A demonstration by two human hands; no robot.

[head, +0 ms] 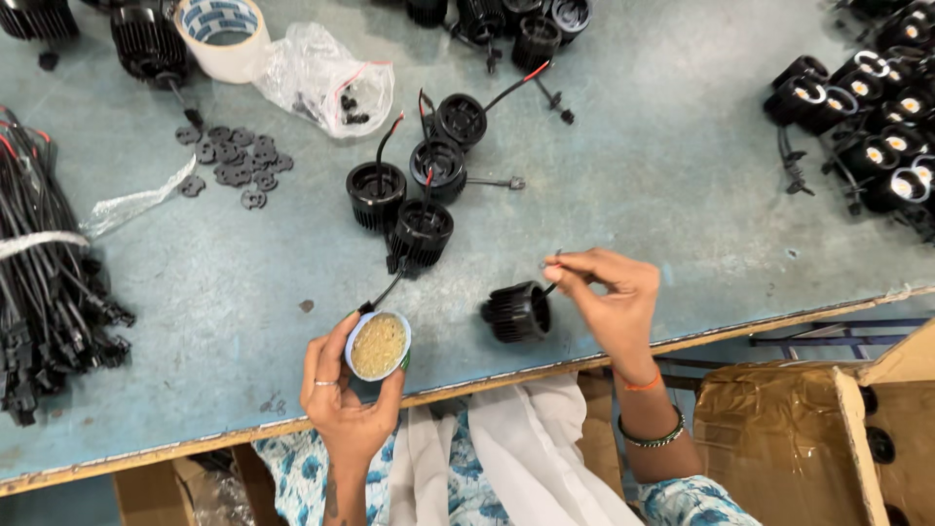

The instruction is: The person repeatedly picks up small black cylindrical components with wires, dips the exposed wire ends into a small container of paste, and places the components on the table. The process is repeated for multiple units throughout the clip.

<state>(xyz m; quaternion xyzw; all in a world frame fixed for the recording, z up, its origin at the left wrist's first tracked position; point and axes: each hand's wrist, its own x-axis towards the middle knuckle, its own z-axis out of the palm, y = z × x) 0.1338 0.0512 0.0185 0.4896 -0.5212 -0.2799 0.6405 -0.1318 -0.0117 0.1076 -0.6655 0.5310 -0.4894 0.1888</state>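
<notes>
Black finned housing hangs by its wire below the right grip's pinch; left grip clasps a small tin.

We've got a scuffed grey-blue bench here: finned black lamp housings mid-bench, a tape roll, a plastic bag, small black clips, and bundled black cables on the left.

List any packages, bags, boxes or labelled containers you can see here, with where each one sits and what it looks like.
Small round tub: in the left hand, blue rim, yellowish grainy filling.
Clear plastic bag: top centre of the table, crumpled, small black parts inside.
Cardboard box: lower right, below the table edge, brown, open.
Tape roll: top left, cream with a printed inner ring.
</notes>
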